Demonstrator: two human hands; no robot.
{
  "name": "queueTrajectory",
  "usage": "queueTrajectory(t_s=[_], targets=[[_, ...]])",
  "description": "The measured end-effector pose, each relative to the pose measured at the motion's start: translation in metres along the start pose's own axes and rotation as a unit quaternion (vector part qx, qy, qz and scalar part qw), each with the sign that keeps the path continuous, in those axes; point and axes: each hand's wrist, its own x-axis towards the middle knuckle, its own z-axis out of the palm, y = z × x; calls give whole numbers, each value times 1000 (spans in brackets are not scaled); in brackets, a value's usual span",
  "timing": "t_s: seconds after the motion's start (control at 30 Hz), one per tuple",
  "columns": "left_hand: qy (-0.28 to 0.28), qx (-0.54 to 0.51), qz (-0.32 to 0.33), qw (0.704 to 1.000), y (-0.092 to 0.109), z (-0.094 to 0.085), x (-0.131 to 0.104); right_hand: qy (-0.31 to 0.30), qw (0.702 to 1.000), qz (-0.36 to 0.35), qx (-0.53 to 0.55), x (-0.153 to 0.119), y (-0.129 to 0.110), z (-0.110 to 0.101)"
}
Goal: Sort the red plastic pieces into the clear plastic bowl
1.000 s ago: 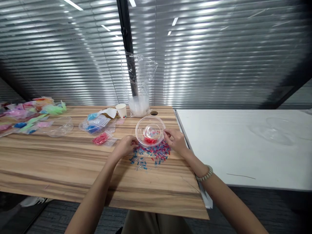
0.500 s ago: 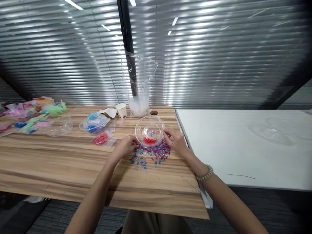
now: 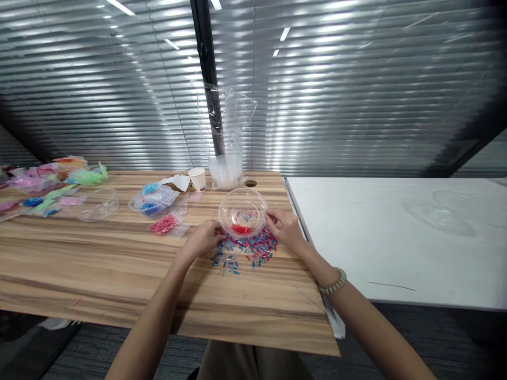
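A clear plastic bowl (image 3: 227, 207) leans toward me over the wooden table. Small red pieces (image 3: 241, 229) lie gathered at its near side. My left hand (image 3: 203, 239) pinches the bowl's lower left rim between thumb and fingers. On the right rim, my right hand (image 3: 285, 228) has the same kind of pinch. Beneath and in front of the bowl, many short blue, red and clear tube-like pieces (image 3: 259, 249) are scattered on the wood, and some show through its clear wall. Whether the bowl's underside touches the table is hard to see.
Left of the bowl are a bag of red pieces (image 3: 163, 225), a clear bowl with blue packets (image 3: 149, 208) and a paper cup (image 3: 197, 179). A tall clear bag (image 3: 225, 171) stands behind. Colourful packets (image 3: 35, 182) heap far left. A white table (image 3: 396, 253) adjoins on the right.
The bowl has shifted very slightly left and tilted a little, the red pieces moving with it. Both hands keep nearly the same place.
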Motion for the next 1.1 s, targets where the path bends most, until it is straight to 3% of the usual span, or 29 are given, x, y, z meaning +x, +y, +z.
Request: queueTrajectory(t_s=[1.1], targets=[[-4, -1, -1, 1000, 1, -1, -1, -10, 1000, 8, 0, -1, 1, 0]])
